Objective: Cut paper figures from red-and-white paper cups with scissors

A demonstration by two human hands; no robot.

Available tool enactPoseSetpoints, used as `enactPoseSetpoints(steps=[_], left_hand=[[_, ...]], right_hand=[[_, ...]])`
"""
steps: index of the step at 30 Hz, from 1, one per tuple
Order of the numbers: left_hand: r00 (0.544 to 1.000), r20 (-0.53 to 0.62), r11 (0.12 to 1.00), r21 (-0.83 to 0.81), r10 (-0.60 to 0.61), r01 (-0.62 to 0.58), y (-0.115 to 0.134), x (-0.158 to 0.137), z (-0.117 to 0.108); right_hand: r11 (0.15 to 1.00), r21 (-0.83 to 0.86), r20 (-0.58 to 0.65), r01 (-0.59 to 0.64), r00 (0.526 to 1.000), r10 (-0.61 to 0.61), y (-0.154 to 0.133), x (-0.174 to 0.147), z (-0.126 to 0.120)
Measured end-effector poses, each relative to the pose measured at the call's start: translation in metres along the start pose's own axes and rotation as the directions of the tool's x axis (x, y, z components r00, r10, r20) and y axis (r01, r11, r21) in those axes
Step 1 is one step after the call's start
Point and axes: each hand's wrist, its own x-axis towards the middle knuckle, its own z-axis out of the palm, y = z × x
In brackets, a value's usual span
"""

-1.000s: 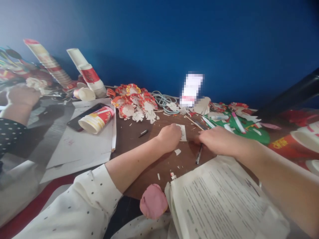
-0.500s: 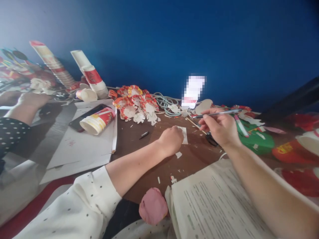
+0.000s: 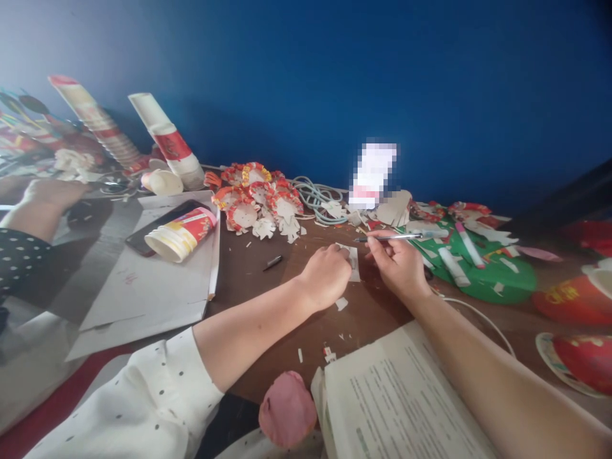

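Observation:
My right hand point(image 3: 399, 261) grips a pen point(image 3: 396, 236) between thumb and fingers. The pen lies nearly level, its dark tip pointing left above the table. My left hand point(image 3: 327, 275) is closed, its curled fingers pressing on a small piece of white paper point(image 3: 354, 262) on the brown table point(image 3: 268, 331). Faint marks show on the paper, partly covered by the fingers. Left of that hand lies a black pen cap point(image 3: 273, 262). A paper scrap point(image 3: 341, 304) sits just below the white piece.
Cut paper-cup pieces point(image 3: 261, 197) and a coiled cable point(image 3: 315, 197) lie at the back. A lit phone point(image 3: 373, 175) leans by the wall. Green card point(image 3: 497, 274) with scraps and a marker point(image 3: 470, 245) is at right. Paper cups point(image 3: 179, 236) and another person's hand point(image 3: 55, 191) are at left.
My right hand has come down and left with the pen, bringing the tip nearer the white paper. My left hand stays on the paper. The view has shifted slightly.

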Motion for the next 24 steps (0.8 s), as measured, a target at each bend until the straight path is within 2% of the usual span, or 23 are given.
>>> enactPoseSetpoints(steps=[5, 15, 24], left_hand=[[0.999, -0.046, 1.0, -0.004, 0.014, -0.014, -0.0013, 0.0006, 0.0046], [0.999, 0.048, 0.999, -0.032, -0.001, 0.003, -0.0013, 0.0029, -0.0009], [0.999, 0.009, 0.999, 0.005, 0.042, -0.042, -0.0009, 0.003, 0.0002]], right_hand=[[1.0, 0.021, -0.007, -0.002, 1.0, 0.002, 0.0033, -0.0021, 0.0019], [0.999, -0.035, 0.002, 0.032, 0.999, -0.032, 0.0043, -0.0041, 0.0036], [0.992, -0.109, 0.013, 0.059, 0.998, -0.058, 0.0029, -0.0058, 0.0039]])
